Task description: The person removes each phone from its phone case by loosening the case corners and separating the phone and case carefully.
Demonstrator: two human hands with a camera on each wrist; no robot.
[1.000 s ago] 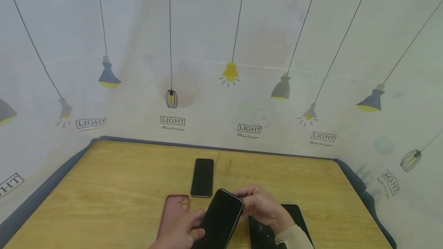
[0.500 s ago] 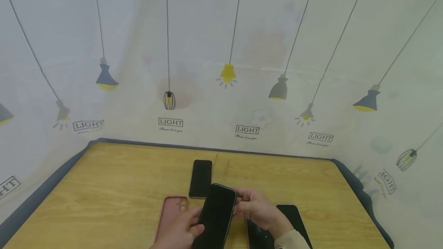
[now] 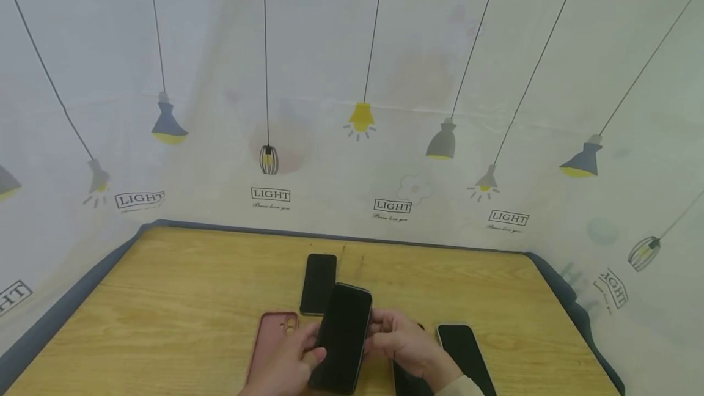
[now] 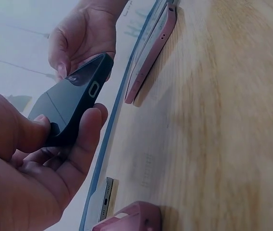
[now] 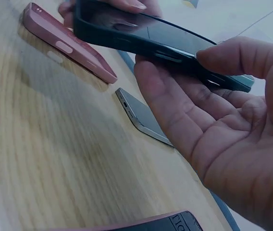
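Both hands hold a smartphone (image 3: pixel 342 338) in a dark green case (image 5: pixel 122 44), its black screen facing up. On its left side, the left hand (image 3: pixel 286 362) grips it, thumb over the edge at the screen and fingers underneath, as the left wrist view shows. The right hand (image 3: pixel 407 344) pinches the opposite edge between thumb and fingers. By that thumb in the right wrist view, a bright strip of the phone's side shows at the case rim. A pink phone case (image 3: pixel 271 338) lies on the table, partly hidden by the left hand.
A bare phone (image 3: pixel 319 283) lies on the wooden table (image 3: pixel 165 298), behind the held one. Right of the hands lie another black phone (image 3: pixel 467 356) and a pink-edged phone (image 4: pixel 153 57), partly covered by the right hand. A patterned curtain (image 3: pixel 319 78) hangs behind the table.
The held phone has shifted slightly left and away from the person and turned more upright in the head view. The right hand moved with it, uncovering more of the phone at right.
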